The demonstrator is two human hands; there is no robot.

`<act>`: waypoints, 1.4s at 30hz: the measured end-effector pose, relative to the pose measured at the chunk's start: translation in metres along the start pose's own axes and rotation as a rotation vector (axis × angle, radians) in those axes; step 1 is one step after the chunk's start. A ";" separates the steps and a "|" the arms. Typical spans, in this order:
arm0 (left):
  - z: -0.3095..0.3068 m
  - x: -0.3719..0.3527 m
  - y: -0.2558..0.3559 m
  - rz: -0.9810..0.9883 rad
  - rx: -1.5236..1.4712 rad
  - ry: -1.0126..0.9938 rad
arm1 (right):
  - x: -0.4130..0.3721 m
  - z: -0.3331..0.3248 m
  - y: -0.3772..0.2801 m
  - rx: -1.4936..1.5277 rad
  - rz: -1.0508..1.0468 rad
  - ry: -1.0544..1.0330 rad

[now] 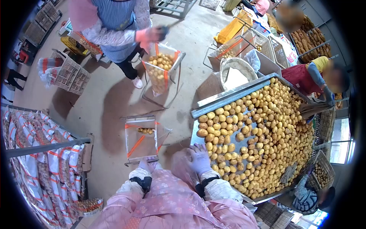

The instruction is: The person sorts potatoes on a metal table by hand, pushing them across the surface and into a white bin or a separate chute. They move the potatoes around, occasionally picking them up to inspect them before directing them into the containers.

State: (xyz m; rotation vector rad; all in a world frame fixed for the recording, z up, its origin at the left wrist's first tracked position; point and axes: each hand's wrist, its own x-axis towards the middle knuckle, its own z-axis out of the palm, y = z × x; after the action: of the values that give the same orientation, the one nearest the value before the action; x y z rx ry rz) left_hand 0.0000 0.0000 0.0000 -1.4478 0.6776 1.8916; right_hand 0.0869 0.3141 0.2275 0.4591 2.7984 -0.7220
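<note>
My left hand (148, 164), in a pale glove, is closed at the near rim of a clear bag (140, 142) with orange stripes. The bag hangs on a metal stand, with a few potatoes (145, 130) inside. My right hand (199, 159), in a lilac glove, has its fingers spread at the near left edge of the sorting table (197, 131), beside loose potatoes (263, 137). A blurred, see-through pinkish patch lies just left of it; I cannot make out what it is.
Ahead, a person in a striped apron (118, 34) stands beside another stand with a filled potato bag (158, 70). Stacked bags (49, 164) are at left behind a metal rail. A white bucket (238, 74) stands beyond the table. Other people work at the table's right side.
</note>
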 end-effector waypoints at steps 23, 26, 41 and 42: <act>0.114 -0.028 -0.134 0.244 1.082 -0.233 | -0.007 -0.019 0.044 0.042 -0.210 -0.028; 0.119 -0.036 -0.130 0.428 1.416 -0.284 | -0.036 -0.046 0.091 0.025 -0.135 0.100; 0.273 -0.133 -0.149 0.249 1.496 -0.828 | -0.233 0.005 0.152 -0.066 1.481 0.231; 0.279 -0.130 -0.153 0.599 2.015 -1.241 | -0.203 0.018 0.151 -0.042 1.416 0.274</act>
State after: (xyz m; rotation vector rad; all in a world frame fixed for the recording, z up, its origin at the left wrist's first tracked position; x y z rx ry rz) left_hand -0.0370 0.2805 0.1946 1.1327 1.5016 0.9349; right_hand 0.3301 0.3806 0.2038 2.2223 1.8405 -0.2235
